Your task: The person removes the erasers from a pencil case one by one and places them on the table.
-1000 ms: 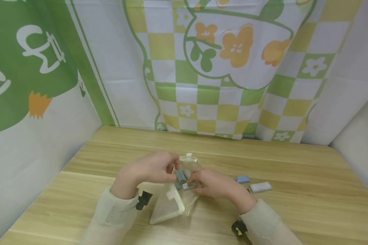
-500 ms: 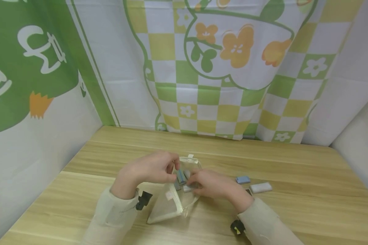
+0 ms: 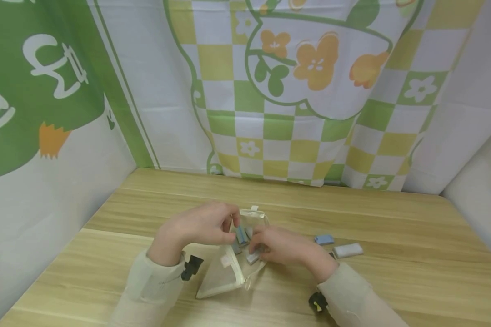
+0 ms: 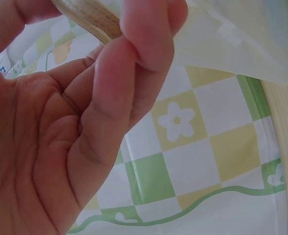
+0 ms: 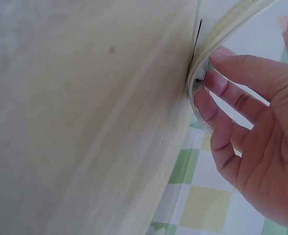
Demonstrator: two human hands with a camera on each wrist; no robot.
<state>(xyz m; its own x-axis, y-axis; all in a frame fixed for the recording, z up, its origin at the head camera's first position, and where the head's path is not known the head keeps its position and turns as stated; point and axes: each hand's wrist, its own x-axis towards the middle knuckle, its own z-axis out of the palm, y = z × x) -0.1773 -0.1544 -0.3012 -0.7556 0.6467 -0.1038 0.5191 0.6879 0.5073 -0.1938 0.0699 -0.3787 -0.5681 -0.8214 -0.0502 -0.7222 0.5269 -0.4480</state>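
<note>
A see-through zip pouch [image 3: 218,277] with a cream zipper edge lies on the wooden table, its mouth gaping. My left hand [image 3: 206,225] pinches the pouch's rim; the left wrist view shows the zipper band [image 4: 92,19] between fingers and thumb. Inside the mouth, my right hand [image 3: 284,245] holds a small white block [image 3: 253,258] at its fingertips. From the right wrist, thumb and fingers [image 5: 214,81] bend behind the curved zipper edge [image 5: 222,34], which partly hides them. A blue-green block [image 3: 242,236] and other small pieces lie in the pouch.
Right of the pouch, a small blue block [image 3: 324,239] and a longer white block [image 3: 348,250] lie on the table [image 3: 409,268]. A dark piece [image 3: 332,255] shows partly behind the right wrist. A patterned curtain [image 3: 303,136] hangs along the table's back edge.
The white block at the right fingertips has shifted slightly toward the person and tilted. The pouch's near corner has slid slightly left. My left hand keeps its place.
</note>
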